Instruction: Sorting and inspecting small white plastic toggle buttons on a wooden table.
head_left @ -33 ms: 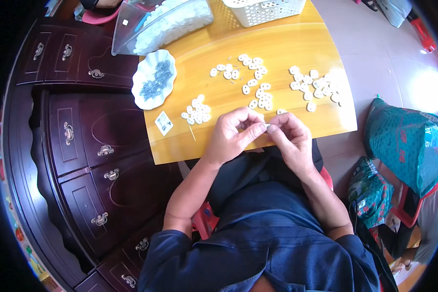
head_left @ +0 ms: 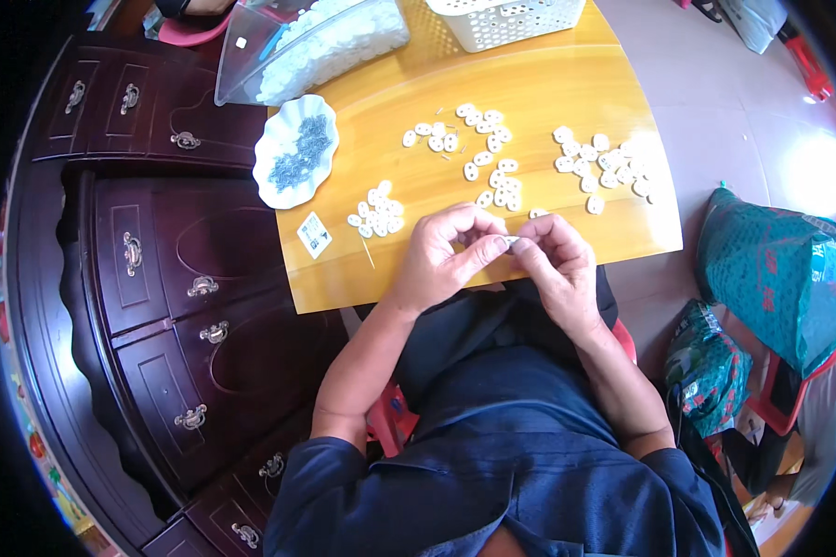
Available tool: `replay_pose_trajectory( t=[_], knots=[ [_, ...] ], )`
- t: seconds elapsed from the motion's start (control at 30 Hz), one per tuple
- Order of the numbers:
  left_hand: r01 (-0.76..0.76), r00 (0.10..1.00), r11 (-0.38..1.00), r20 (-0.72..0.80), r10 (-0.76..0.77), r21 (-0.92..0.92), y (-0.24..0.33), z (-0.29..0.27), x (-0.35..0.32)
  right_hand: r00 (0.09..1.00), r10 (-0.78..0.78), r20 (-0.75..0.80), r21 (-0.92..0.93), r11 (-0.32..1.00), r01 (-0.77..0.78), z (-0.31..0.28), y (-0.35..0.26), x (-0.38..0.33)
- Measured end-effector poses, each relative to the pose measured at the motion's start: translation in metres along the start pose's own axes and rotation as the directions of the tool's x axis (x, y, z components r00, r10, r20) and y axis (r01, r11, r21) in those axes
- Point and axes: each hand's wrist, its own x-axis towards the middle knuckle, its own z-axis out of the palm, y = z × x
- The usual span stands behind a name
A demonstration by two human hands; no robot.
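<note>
Both hands meet above the table's front edge, fingertips pinched together round a small white piece (head_left: 510, 239), mostly covered by fingers. My left hand (head_left: 448, 252) grips its left end between thumb and forefinger. On the other end are the thumb and fingers of my right hand (head_left: 559, 267). Just beyond them lies a group of white oval pieces with small holes (head_left: 505, 190). More such ovals form a pile on the left (head_left: 378, 212), a scattered group on the right (head_left: 608, 167) and groups farther back (head_left: 478, 121).
A white scalloped dish (head_left: 267, 148) of small metallic-looking bits stands on the table (head_left: 362, 102)'s left side. Behind are a clear bin (head_left: 241, 74) of white pieces and a white perforated basket (head_left: 520, 32). A thin stick (head_left: 368, 252) and a printed card (head_left: 314, 235) lie left.
</note>
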Motion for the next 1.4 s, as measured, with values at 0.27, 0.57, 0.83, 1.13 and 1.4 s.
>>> replay_pose_trajectory(
  t=[0.27, 0.57, 0.83, 1.13, 1.4],
  knots=[
    [-0.092, 0.898, 0.695, -0.243, 0.368, 0.713, -0.008, -0.08, 0.077, 0.999, -0.031, -0.008, -0.065, 0.997, 0.03, -0.001, 0.004, 0.0],
    [-0.008, 0.97, 0.491, -0.113, 0.216, 0.871, -0.007, -0.088, 0.141, 0.998, -0.049, 0.032, -0.135, 0.989, 0.052, -0.01, 0.008, 0.003],
    [-0.168, 0.948, 0.158, 0.115, 0.298, 0.973, -0.005, -0.092, 0.156, 0.998, 0.041, 0.04, -0.013, 0.999, -0.041, -0.009, 0.003, 0.004],
    [0.002, 0.97, 0.947, -0.23, 0.076, 0.322, 0.024, -0.061, 0.078, 0.995, 0.048, 0.087, 0.097, 0.994, -0.057, -0.019, 0.004, 0.006],
    [0.085, 0.989, 0.993, -0.115, -0.093, -0.079, 0.009, -0.024, 0.003, 0.995, 0.091, 0.05, 0.135, 0.986, -0.097, -0.004, 0.002, 0.0]
  ],
)
